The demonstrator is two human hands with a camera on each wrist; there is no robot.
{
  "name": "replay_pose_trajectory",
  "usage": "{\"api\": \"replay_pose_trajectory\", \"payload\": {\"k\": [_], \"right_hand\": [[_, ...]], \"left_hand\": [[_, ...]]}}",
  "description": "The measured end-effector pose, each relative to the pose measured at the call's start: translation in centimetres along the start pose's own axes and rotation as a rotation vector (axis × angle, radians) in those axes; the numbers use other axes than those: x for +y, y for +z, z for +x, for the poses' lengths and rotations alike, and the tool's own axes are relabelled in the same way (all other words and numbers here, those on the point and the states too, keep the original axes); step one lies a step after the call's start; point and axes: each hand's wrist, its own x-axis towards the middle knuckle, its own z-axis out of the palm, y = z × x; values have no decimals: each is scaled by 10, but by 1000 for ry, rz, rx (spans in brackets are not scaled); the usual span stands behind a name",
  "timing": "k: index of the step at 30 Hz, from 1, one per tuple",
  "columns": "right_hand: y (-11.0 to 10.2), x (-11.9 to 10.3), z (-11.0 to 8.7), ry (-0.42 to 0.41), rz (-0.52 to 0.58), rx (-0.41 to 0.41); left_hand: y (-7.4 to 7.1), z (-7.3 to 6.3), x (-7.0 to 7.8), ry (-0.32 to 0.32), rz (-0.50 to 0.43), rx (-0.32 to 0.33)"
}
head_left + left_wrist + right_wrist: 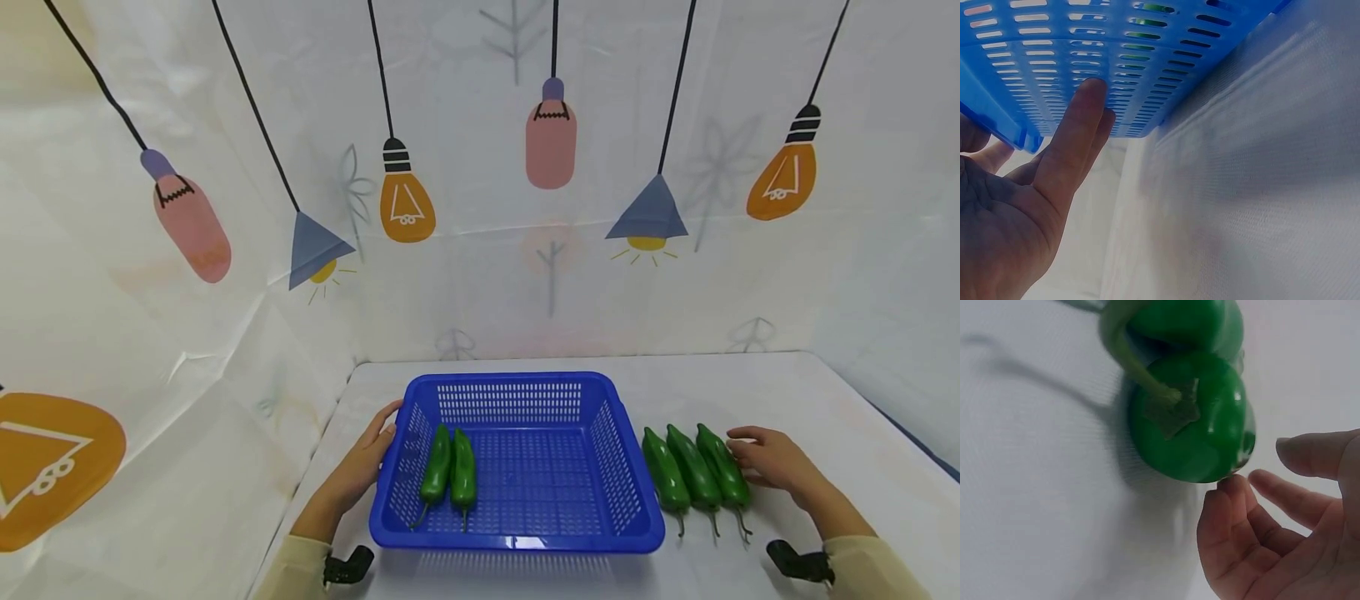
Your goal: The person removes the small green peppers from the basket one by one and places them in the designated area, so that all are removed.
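Note:
My left hand point(365, 458) is at the left side of a blue plastic basket point(517, 542). In the left wrist view, straight fingers point(1072, 137) lie against its slotted outer wall, under the rim. Two green peppers point(437, 471) lie side by side in the basket's left part, stems toward me. To the right of the basket, three more green peppers point(693, 471) form a row on the table. My right hand point(776, 458) is beside the rightmost pepper point(1194, 440). Its fingertips are right at that pepper's side, with the thumb apart from it.
The table point(795, 392) has a white cover. A white backdrop point(480, 292) printed with hanging lamps rises behind it and along the left. Dark wrist straps point(348, 565) show at both sleeves.

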Motion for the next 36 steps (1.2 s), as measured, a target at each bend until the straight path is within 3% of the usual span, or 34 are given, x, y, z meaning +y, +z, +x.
{"api": "replay_pose_trajectory", "payload": {"k": [13, 36], "right_hand": [[-3, -10, -2, -60, -40, 73], [5, -49, -2, -181, -43, 69]], "left_hand": [[0, -1, 1, 7, -9, -8], [1, -3, 3, 23, -3, -9]]}}
